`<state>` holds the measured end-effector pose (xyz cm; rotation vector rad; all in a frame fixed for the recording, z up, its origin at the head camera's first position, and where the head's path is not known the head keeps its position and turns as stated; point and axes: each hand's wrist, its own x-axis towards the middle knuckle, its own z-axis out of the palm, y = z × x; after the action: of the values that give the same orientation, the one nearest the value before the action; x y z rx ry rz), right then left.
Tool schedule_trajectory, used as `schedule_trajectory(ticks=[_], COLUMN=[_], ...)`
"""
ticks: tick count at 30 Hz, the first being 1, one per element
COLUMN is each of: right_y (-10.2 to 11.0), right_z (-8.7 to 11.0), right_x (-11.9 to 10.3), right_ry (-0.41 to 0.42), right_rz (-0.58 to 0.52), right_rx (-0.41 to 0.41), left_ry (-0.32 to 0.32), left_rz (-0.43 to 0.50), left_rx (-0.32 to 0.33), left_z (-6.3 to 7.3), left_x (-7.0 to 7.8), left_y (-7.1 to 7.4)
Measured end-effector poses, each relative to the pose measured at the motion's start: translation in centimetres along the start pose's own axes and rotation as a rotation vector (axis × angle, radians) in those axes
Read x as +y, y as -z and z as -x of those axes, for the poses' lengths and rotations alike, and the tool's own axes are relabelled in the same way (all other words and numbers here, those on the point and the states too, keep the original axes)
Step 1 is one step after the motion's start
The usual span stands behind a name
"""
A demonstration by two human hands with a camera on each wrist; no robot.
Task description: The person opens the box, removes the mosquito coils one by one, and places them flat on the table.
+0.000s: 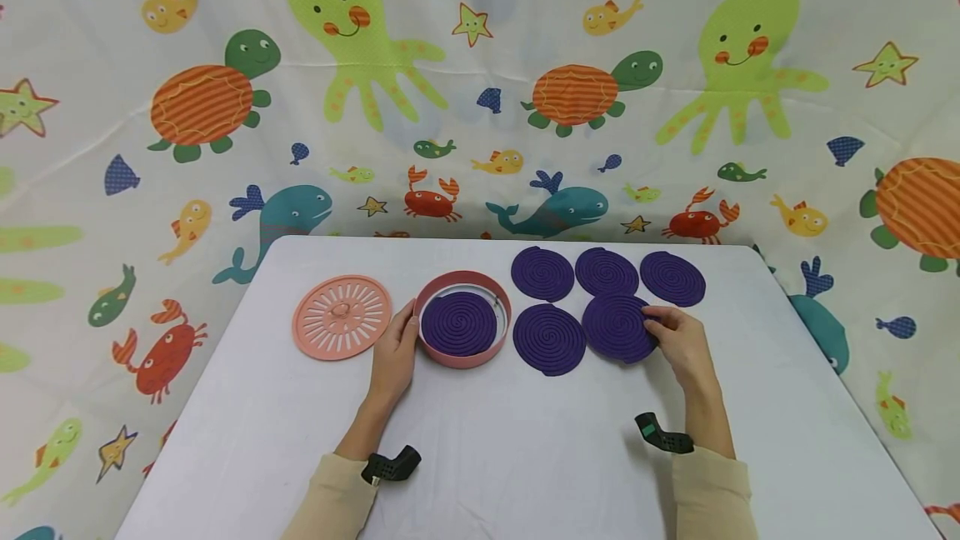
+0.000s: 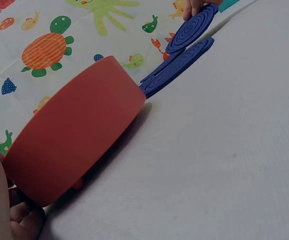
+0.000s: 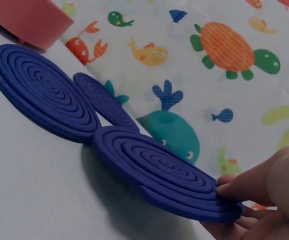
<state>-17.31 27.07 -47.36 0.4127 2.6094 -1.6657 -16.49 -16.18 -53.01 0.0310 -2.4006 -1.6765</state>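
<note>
My left hand (image 1: 395, 352) holds the left side of a round pink mosquito coil case (image 1: 462, 362). Inside the case lies a dark purple mosquito coil (image 1: 459, 323). With thumb and fingers, my right hand (image 1: 678, 340) pinches the right edge of another purple coil (image 1: 618, 329). The right wrist view shows this held coil (image 3: 164, 170) tilted, with a shadow beneath it on the table. Beside it, a coil (image 1: 549, 339) lies flat between it and the case. In the left wrist view, the case wall (image 2: 79, 130) hides what is inside.
The slotted pink lid (image 1: 348, 325) with a small knob lies left of the case. Behind the held coil, a row of three coils (image 1: 607, 272) lies near the back edge of the white table (image 1: 510, 448). A patterned cloth (image 1: 465, 90) hangs behind the table.
</note>
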Motion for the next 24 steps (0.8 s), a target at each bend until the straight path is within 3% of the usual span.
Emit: schedule_trajectory(ticks=[24], right_y=[0.62], right_z=[-0.1], right_x=[0.8], right_ry=[-0.037], right_rz=[0.106], right_rx=[-0.039], left_ry=[0.003], left_rz=[-0.002], left_rx=[0.003], left_z=[-0.08], left_x=[-0.01], left_y=[0.03])
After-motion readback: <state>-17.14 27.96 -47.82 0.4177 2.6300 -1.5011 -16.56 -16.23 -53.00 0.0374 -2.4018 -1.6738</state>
